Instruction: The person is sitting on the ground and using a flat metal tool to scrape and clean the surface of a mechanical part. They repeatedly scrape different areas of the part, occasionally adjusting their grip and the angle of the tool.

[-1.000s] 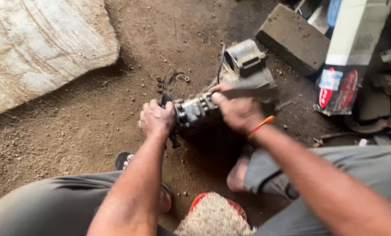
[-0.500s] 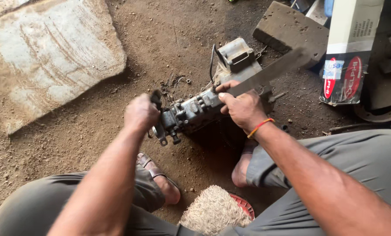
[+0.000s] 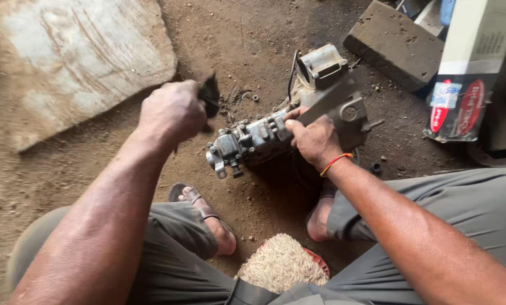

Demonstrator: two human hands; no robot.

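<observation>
Right hand (image 3: 315, 141) grip: clenched on the grey metal pump body (image 3: 258, 138), fingers wrapped over its top near the middle, with a flat grey metal strip (image 3: 329, 100) pinned under the thumb and pointing to 1 o'clock. Left hand (image 3: 171, 110) grip: closed fist around a small dark tool (image 3: 209, 96); it is blurred, so what kind of tool cannot be told, only a dark tip sticking out at 2 o'clock of the fist.

Pump body lies on the dirt floor (image 3: 94, 169) at frame centre, long axis running 8 to 2 o'clock, between the person's sandalled feet; its nozzle end (image 3: 218, 161) points to 8 o'clock, and a boxy housing (image 3: 321, 65) sits at its 1 o'clock end. Left fist is raised at 10 o'clock of the nozzle end, apart from it, not touching.

Judgement: the step looks like striking or scraping the near end while the right hand steadies. To do it well: keep the right hand bearing down so the body does not roll in the loose dirt, keep those fingers clear of the nozzle end, bring the tool in short controlled strokes, and watch the small loose bits lying at 12 o'clock of the pump.

Around: pale stone slab (image 3: 78, 62) at 10 o'clock, dark block (image 3: 394, 45) at 1 o'clock, printed carton (image 3: 468, 73) at 2 o'clock, woven mat (image 3: 278, 265) at 6 o'clock.
</observation>
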